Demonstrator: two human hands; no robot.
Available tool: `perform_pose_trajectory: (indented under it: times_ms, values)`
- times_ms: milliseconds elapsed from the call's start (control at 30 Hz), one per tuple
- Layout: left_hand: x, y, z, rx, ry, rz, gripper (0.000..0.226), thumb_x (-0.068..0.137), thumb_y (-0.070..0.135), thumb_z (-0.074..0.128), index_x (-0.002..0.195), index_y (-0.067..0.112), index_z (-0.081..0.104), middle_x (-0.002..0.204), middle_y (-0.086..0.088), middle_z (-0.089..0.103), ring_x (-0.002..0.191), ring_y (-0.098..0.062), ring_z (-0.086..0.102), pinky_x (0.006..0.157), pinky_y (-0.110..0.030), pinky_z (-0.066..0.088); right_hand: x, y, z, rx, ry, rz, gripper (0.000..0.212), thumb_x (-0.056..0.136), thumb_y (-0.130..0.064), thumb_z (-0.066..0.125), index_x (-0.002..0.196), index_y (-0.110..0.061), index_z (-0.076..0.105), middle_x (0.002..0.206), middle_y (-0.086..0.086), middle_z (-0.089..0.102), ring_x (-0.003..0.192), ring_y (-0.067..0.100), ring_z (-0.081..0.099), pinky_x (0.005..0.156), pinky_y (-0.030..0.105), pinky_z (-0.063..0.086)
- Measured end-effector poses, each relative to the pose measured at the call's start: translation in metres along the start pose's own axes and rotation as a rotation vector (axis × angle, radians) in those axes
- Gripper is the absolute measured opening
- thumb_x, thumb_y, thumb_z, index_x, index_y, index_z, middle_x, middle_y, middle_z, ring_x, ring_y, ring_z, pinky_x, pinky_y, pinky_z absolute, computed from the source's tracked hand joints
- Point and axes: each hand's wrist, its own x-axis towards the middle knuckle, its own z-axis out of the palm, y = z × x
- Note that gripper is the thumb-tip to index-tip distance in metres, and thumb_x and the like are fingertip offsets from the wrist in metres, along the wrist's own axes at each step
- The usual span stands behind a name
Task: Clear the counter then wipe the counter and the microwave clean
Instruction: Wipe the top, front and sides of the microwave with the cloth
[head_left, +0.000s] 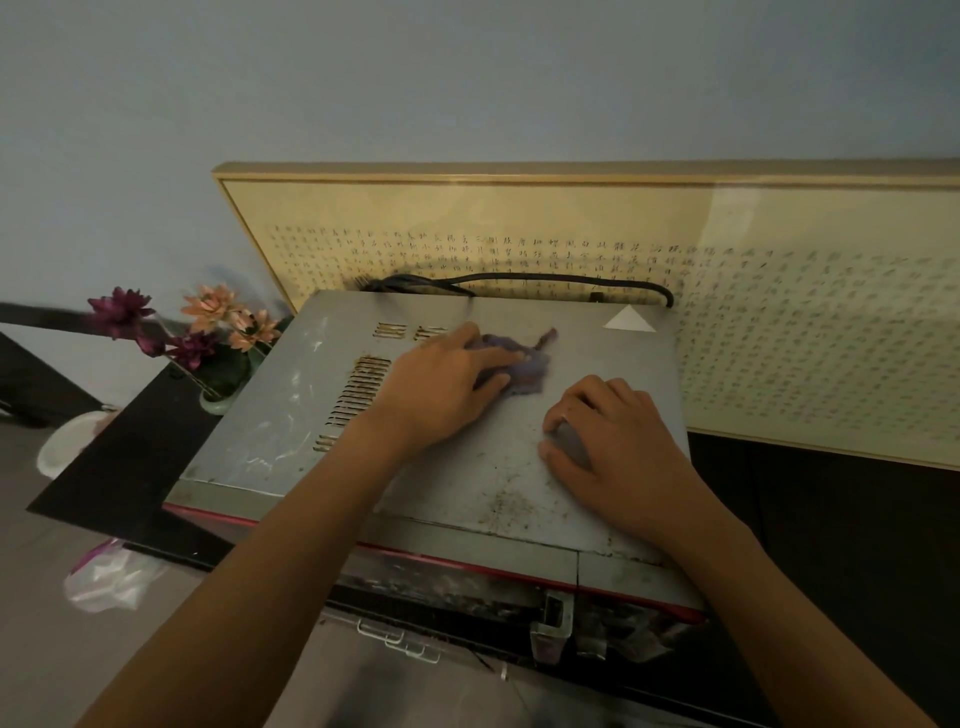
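Note:
The microwave (291, 415) is seen from above, its grey top stained and speckled, with vent slots on the left. A purple cloth (527, 366) lies crumpled on the middle of the top. My left hand (441, 387) presses down on the cloth's left part, fingers spread over it. My right hand (618, 441) rests to the right on the top, fingers curled over a small grey-purple wad (571, 444), mostly hidden. The black counter (135, 457) shows to the left and right of the microwave.
A framed calligraphy panel (779, 322) leans on the wall behind. A black power cord (519, 280) and a white paper triangle (629, 319) sit at the microwave's back edge. A vase of flowers (218, 358) stands on the left. A white dish (67, 441) and a plastic bag (109, 577) lie lower left.

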Motion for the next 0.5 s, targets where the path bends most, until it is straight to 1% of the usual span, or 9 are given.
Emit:
perform_pose_trajectory:
  times_ms: [67, 133, 167, 233, 267, 333, 433, 467, 500]
  values:
    - [0.002, -0.001, 0.005, 0.032, 0.026, -0.13, 0.039, 0.104, 0.045, 0.046, 0.141, 0.036, 0.056, 0.115, -0.006, 0.053, 0.094, -0.03, 0.06, 0.072, -0.033, 0.043, 0.0, 0.0, -0.001, 0.009, -0.001, 0.004, 0.027, 0.093, -0.048, 0.044, 0.101, -0.027, 0.059, 0.107, -0.007, 0.05, 0.098, 0.014, 0.044, 0.084, 0.032, 0.036]
    - [0.025, 0.001, 0.007, 0.055, 0.018, -0.238, 0.04, 0.105, 0.043, 0.043, 0.143, 0.035, 0.053, 0.124, -0.01, 0.052, 0.102, -0.035, 0.061, 0.08, -0.04, 0.049, 0.0, -0.001, -0.002, 0.015, -0.004, 0.003, 0.026, 0.093, -0.048, 0.044, 0.101, -0.028, 0.058, 0.107, -0.008, 0.05, 0.098, 0.014, 0.044, 0.085, 0.032, 0.037]
    - [0.037, 0.002, 0.007, 0.052, -0.001, -0.258, 0.04, 0.106, 0.043, 0.042, 0.144, 0.036, 0.052, 0.129, -0.011, 0.051, 0.106, -0.038, 0.06, 0.084, -0.043, 0.051, 0.0, -0.002, -0.002, 0.02, -0.01, 0.007, 0.026, 0.092, -0.048, 0.044, 0.102, -0.028, 0.058, 0.108, -0.008, 0.049, 0.098, 0.013, 0.044, 0.086, 0.032, 0.037]
    - [0.051, 0.003, 0.007, 0.042, -0.037, -0.244, 0.041, 0.106, 0.044, 0.041, 0.145, 0.036, 0.052, 0.134, -0.011, 0.049, 0.109, -0.039, 0.059, 0.088, -0.045, 0.052, 0.0, -0.002, -0.003, 0.027, -0.016, 0.018, 0.026, 0.093, -0.048, 0.045, 0.102, -0.028, 0.059, 0.108, -0.009, 0.049, 0.099, 0.012, 0.043, 0.087, 0.032, 0.037]
    - [0.05, 0.004, 0.006, 0.047, -0.042, -0.219, 0.041, 0.106, 0.044, 0.04, 0.145, 0.036, 0.052, 0.133, -0.011, 0.049, 0.109, -0.038, 0.06, 0.086, -0.044, 0.052, 0.0, -0.002, -0.003, 0.026, -0.017, 0.019, 0.026, 0.093, -0.048, 0.045, 0.102, -0.029, 0.059, 0.108, -0.009, 0.049, 0.099, 0.012, 0.043, 0.087, 0.032, 0.036]
    - [0.034, 0.01, 0.001, 0.073, -0.03, -0.163, 0.041, 0.106, 0.044, 0.041, 0.143, 0.035, 0.054, 0.126, -0.01, 0.052, 0.105, -0.035, 0.061, 0.08, -0.038, 0.047, -0.001, -0.002, -0.003, 0.021, -0.018, 0.014, 0.026, 0.093, -0.049, 0.046, 0.102, -0.028, 0.059, 0.108, -0.009, 0.049, 0.099, 0.013, 0.043, 0.085, 0.032, 0.036]
    - [-0.017, 0.025, -0.006, 0.07, 0.019, -0.064, 0.038, 0.104, 0.043, 0.046, 0.139, 0.034, 0.058, 0.116, -0.006, 0.056, 0.094, -0.028, 0.062, 0.07, -0.03, 0.036, -0.001, -0.001, -0.003, 0.033, -0.004, 0.008, 0.029, 0.092, -0.049, 0.045, 0.101, -0.026, 0.061, 0.106, -0.008, 0.05, 0.097, 0.014, 0.044, 0.083, 0.031, 0.033]
    - [-0.037, 0.03, -0.009, 0.052, 0.032, -0.052, 0.037, 0.103, 0.043, 0.047, 0.137, 0.034, 0.06, 0.113, -0.005, 0.057, 0.091, -0.027, 0.062, 0.068, -0.03, 0.037, 0.0, -0.001, -0.003, 0.037, -0.003, 0.009, 0.03, 0.092, -0.049, 0.045, 0.102, -0.026, 0.061, 0.106, -0.008, 0.051, 0.096, 0.014, 0.045, 0.083, 0.03, 0.032]
    - [-0.057, 0.035, -0.011, 0.032, 0.042, -0.058, 0.037, 0.102, 0.044, 0.049, 0.135, 0.035, 0.061, 0.112, -0.004, 0.057, 0.088, -0.025, 0.061, 0.067, -0.03, 0.043, 0.0, -0.001, -0.003, 0.038, -0.007, 0.013, 0.03, 0.092, -0.048, 0.046, 0.103, -0.026, 0.062, 0.106, -0.008, 0.051, 0.097, 0.014, 0.045, 0.082, 0.03, 0.031]
